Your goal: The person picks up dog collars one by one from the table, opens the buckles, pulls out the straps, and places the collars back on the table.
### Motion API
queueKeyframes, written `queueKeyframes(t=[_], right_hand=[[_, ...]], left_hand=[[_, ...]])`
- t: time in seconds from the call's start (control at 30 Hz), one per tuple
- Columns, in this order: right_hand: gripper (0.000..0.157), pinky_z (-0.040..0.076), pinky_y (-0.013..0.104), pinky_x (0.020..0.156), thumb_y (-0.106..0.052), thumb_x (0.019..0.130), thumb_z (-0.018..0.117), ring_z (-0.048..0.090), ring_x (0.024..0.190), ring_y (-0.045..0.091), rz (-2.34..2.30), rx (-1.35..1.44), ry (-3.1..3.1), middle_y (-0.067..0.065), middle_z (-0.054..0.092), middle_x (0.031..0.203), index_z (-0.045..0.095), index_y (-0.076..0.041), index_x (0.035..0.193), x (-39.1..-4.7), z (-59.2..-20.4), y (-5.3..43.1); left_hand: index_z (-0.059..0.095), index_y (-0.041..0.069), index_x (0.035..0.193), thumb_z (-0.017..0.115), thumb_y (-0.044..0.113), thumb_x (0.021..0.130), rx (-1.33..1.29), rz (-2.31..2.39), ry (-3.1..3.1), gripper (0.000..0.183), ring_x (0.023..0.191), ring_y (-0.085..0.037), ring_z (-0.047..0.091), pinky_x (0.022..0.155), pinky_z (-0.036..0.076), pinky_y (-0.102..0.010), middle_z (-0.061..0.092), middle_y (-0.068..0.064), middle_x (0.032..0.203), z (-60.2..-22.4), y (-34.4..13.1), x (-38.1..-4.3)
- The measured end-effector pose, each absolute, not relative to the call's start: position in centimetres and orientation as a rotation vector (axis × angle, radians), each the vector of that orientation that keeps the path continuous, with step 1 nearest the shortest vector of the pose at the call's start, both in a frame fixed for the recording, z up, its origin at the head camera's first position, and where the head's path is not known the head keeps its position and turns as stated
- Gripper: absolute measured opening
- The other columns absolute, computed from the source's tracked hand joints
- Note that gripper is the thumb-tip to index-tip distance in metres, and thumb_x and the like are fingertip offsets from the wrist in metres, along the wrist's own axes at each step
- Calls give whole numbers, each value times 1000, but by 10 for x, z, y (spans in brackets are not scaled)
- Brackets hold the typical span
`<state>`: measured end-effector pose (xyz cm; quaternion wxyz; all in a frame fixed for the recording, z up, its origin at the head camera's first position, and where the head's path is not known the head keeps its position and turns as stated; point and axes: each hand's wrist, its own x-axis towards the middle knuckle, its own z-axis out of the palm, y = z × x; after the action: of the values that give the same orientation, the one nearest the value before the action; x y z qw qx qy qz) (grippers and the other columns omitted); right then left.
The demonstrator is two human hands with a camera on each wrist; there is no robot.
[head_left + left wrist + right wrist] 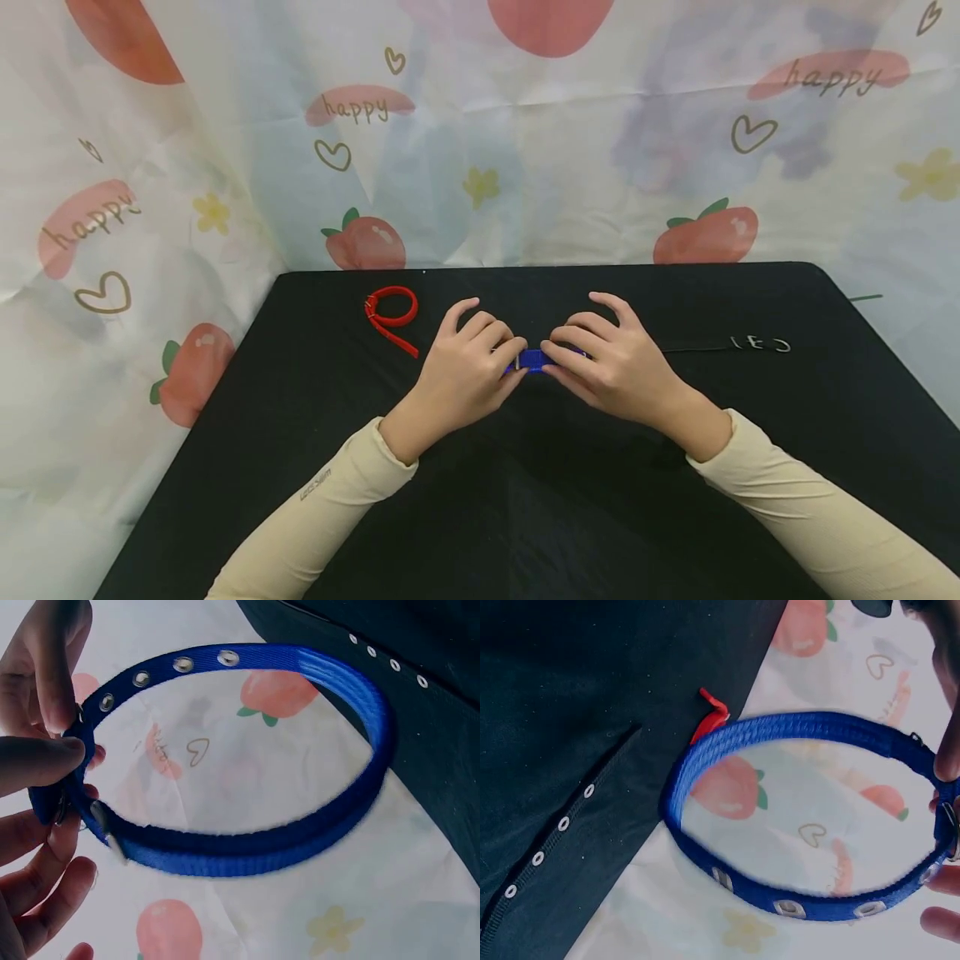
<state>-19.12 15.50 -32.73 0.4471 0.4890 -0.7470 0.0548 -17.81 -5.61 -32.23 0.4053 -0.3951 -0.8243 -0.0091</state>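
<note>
A blue pet collar [534, 360] is held up between both hands over the table. My left hand [467, 367] pinches it between thumb and fingers near the metal buckle [517, 362]. From the other side my right hand [611, 367] pinches the blue band too, its index finger raised. Both wrist views show the collar [225, 855] bent into a wide closed loop, with silver eyelets [183, 664] along one stretch and a thicker padded stretch opposite. Fingertips cover part of the place where the strap passes the buckle.
A red collar [401, 322] lies looped at the back left of the black table [525, 517], its tail toward the front right. At right lies a black strap [576, 806] with several silver eyelets. A patterned cloth [555, 167] hangs behind and at left.
</note>
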Motion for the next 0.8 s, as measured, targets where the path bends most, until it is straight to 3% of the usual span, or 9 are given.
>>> queueKeyframes(t=[0.27, 0.8], right_hand=[[35, 46, 56, 87, -28, 98, 47, 63, 76, 25, 200, 1225, -1797, 8, 70, 79, 72, -6, 88, -189, -327, 152], [48, 44, 56, 90, -41, 99, 40, 63, 79, 25, 179, 1183, -1914, 8, 70, 82, 72, -7, 90, -191, -328, 163]], left_hand=[[74, 16, 87, 71, 29, 78, -1012, -37, -2064, 15, 84, -14, 60, 101, 41, -44, 67, 4, 79, -323, -54, -177], [74, 16, 89, 76, 32, 75, -991, -80, -2084, 21, 85, -15, 60, 100, 42, -45, 69, 3, 81, -322, -62, -176]])
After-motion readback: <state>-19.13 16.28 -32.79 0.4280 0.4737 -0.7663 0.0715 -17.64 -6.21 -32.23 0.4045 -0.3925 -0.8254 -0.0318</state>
